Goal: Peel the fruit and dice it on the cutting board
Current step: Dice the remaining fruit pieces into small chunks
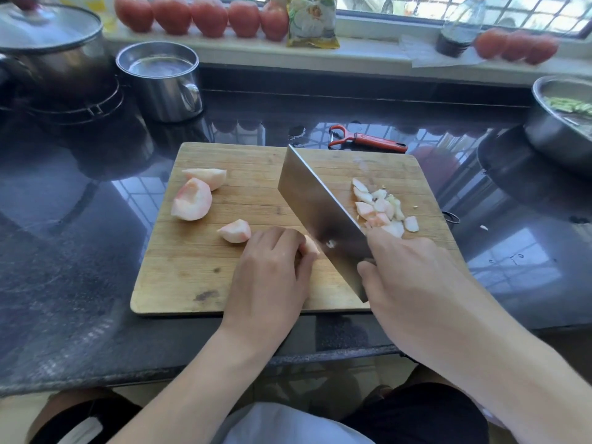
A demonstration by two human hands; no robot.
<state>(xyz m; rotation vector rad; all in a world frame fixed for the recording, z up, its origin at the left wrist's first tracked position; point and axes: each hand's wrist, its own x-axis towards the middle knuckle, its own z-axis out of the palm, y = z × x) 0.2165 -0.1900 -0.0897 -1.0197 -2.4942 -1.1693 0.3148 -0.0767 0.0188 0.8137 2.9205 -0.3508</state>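
A: How is the fruit being held?
B: A peeled piece (310, 245) is pinned to the cutting board (192, 270) under the curled fingers of the left hand (272, 264). The cleaver (320, 213) is grasped by the right hand (407, 270), blade beside that piece.

A: Where is the remaining fruit located?
B: Three peeled chunks (192, 200) are seen at the left; diced bits (381, 209) are heaped right of the blade. A red peeler (365, 139) is laid beyond the far edge.
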